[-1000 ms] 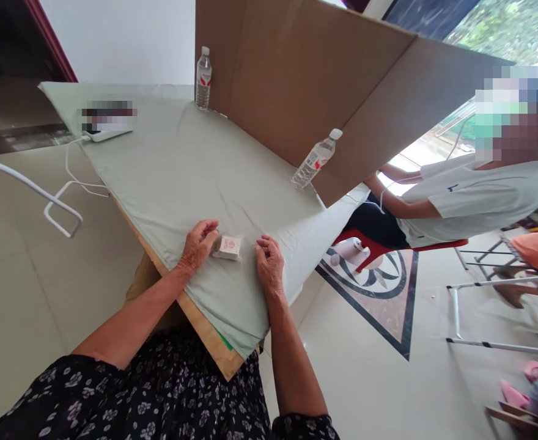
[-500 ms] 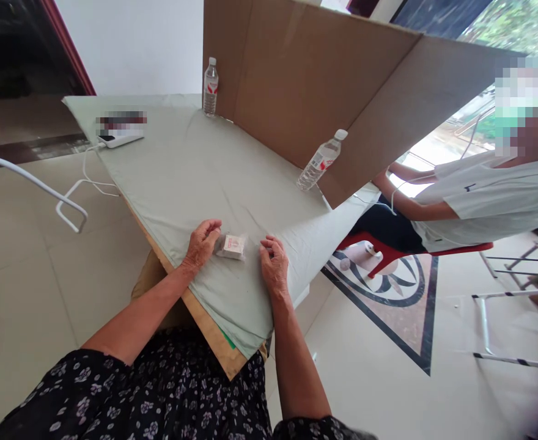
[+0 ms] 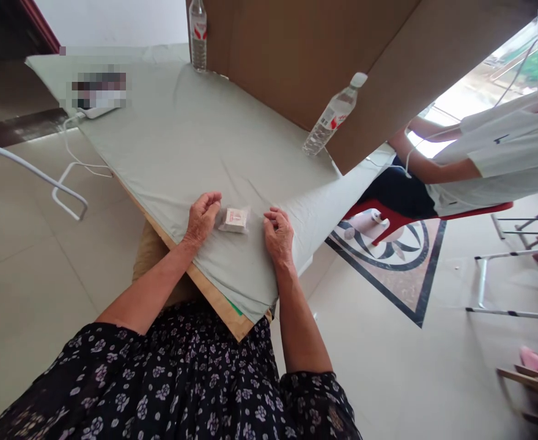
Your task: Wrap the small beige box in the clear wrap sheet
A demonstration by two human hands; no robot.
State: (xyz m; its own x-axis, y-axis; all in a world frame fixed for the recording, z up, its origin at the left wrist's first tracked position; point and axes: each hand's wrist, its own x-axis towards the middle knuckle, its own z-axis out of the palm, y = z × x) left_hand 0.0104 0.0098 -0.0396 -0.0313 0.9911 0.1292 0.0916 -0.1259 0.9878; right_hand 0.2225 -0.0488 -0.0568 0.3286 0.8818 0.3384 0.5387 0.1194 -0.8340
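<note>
A small pale block with red print, wrapped in a clear plastic bag (image 3: pixel 235 219), lies on the cloth-covered table (image 3: pixel 191 153) between my two hands. My left hand (image 3: pixel 202 215) rests at the left of the packet, its fingers loosely bent and nothing held. To the right of it, across a small gap, my right hand (image 3: pixel 279 235) also rests on the cloth, fingers relaxed and slightly curled with nothing in them. Whether my left fingertips touch the bag is hard to make out.
A cardboard panel (image 3: pixel 287 61) stands along the far side. One water bottle (image 3: pixel 198 38) stands upright by it; another bottle (image 3: pixel 331 119) looks tilted in the view. A white device (image 3: pixel 101 110) with a cable is far left. Another person (image 3: pixel 475 153) sits right.
The head view has tipped downward, so the table and bottles appear higher in the picture. My hands and the packet keep about the same places on the cloth.
</note>
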